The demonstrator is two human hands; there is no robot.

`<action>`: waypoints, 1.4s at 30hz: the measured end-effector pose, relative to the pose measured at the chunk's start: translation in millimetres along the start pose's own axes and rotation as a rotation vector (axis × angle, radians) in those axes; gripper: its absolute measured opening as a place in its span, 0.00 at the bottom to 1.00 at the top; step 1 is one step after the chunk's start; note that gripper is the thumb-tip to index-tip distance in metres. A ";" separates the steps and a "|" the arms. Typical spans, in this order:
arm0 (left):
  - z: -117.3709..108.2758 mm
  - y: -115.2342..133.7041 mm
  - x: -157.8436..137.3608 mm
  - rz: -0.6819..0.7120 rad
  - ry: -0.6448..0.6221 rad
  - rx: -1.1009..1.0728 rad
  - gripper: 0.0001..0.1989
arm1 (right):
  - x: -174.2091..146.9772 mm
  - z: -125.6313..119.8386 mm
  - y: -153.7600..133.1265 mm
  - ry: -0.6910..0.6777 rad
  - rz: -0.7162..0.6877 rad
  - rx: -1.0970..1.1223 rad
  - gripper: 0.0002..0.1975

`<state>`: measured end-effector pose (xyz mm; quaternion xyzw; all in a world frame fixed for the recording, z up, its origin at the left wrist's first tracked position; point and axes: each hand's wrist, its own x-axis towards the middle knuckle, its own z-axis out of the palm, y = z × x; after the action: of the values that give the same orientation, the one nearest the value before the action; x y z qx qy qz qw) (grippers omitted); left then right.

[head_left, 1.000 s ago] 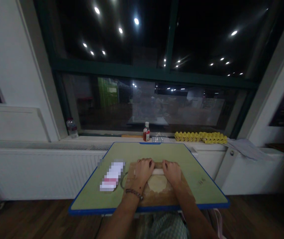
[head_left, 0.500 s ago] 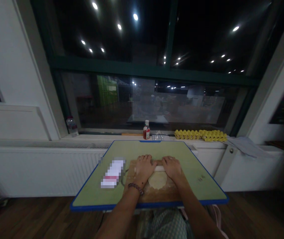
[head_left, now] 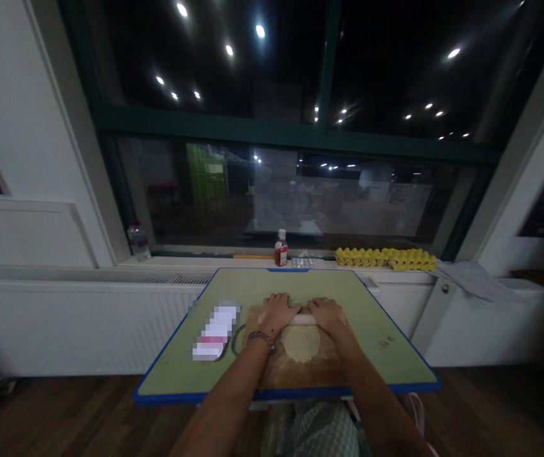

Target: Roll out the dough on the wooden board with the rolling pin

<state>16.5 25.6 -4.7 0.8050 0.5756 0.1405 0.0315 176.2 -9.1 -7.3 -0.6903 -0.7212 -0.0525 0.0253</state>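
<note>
A pale rolling pin lies crosswise, its middle showing between my two hands. My left hand, with a beaded bracelet on the wrist, is curled over its left part. Over the right part my right hand is closed in the same way, palm down. The pin lies along the far edge of a flat, roundish sheet of dough. Beneath the dough is a floury wooden board. Both ends of the pin are hidden under my hands.
The board rests on a green table with a blue rim. Left of it lies a blurred-out phone-like object. On the windowsill stand a red-labelled bottle, a clear bottle and yellow egg trays.
Both hands have shifted slightly away from me with the rolling pin, and more of the dough shows on the near side.
</note>
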 end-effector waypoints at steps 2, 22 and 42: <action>0.9 -0.5 4.5 -0.013 -0.018 0.006 0.20 | 2.5 -0.8 0.5 -0.014 -0.014 -0.011 0.16; 2.7 -7.6 32.4 -0.053 -0.007 -0.006 0.15 | 19.0 -3.2 1.7 0.003 0.078 -0.010 0.16; 3.9 -12.1 47.3 -0.061 -0.016 -0.024 0.13 | 45.1 11.1 6.8 0.072 0.269 0.096 0.22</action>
<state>20.6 74.3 -2.0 0.7878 0.5977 0.1401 0.0502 181.4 37.2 -13.1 -0.7764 -0.6225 -0.0390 0.0909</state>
